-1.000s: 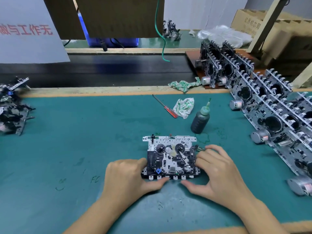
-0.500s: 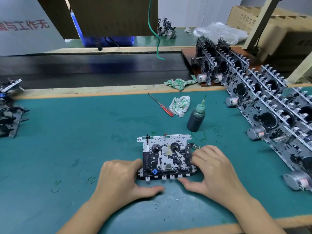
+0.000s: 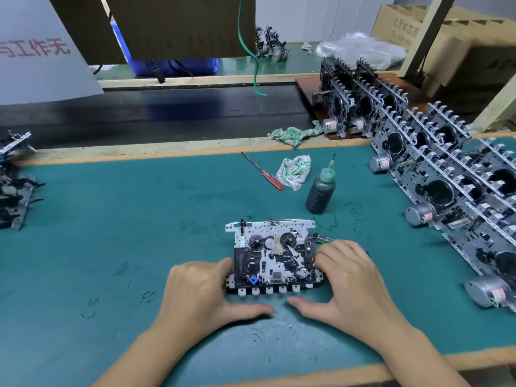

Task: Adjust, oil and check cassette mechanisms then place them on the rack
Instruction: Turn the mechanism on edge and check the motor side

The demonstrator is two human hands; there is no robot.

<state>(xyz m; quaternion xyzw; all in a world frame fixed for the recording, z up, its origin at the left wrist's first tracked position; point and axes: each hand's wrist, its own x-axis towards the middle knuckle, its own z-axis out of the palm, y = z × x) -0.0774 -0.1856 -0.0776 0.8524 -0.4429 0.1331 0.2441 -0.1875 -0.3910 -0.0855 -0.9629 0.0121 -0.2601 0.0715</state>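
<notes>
At the far left edge of the green bench (image 3: 111,219), a pile of dark mechanisms (image 3: 15,202) lies flat, partly cut off. Mid-bench, near the front edge, one cassette mechanism (image 3: 275,256) lies flat, reels up, white key tabs along its near edge. The left hand (image 3: 203,291) sits at its left end, fingers curled against the left side, thumb stretched out flat on the mat just in front of the tabs. The right hand (image 3: 349,280) is at the right end, fingers bent over the right edge of the mechanism, thumb out on the mat pointing toward the left thumb; the thumb tips are near but apart. Both hands grip the mechanism from its ends. A small green-and-metal part sticks out at the mechanism's right rear corner; can't tell what it is.

Behind it, a red-handled screwdriver (image 3: 264,172) lies on the mat, handle end just beside a crumpled white-green rag (image 3: 296,170). A dark oil bottle (image 3: 321,189) with green nozzle stands upright right of the rag, green smears on the mat beside it. A second rag (image 3: 293,134) lies on the bench's far wooden edge.

Right side: a rack (image 3: 435,174) full of mechanisms standing on edge in rows, silver motors facing out. Cardboard boxes (image 3: 446,32) sit behind it.
</notes>
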